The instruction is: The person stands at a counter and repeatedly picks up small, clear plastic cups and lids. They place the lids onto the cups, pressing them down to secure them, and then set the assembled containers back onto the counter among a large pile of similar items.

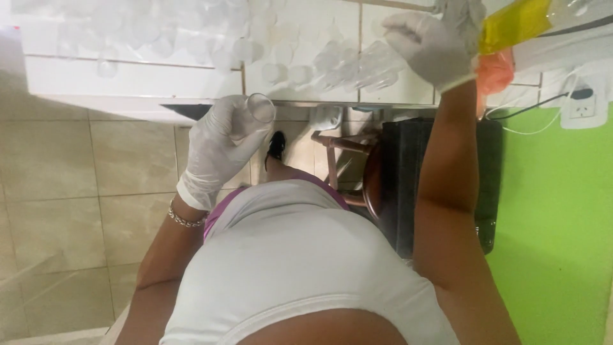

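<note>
White counter (128, 76) stretches before us, with many clear cups (191, 32) already set out on it. Our left hand (220, 144), in a white glove, curls its fingers around one small clear cup (258, 108), not yet set down. Our right hand (428, 48) closes around a stack of cups (364, 64).

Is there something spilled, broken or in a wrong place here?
Nothing stands out. The left hand, in a white glove, holds a clear cup tilted on its side, with no spill visible. The gloved right hand rests on a stack of clear cups lying on the white table. The table's other cups are too washed out to judge.
</note>
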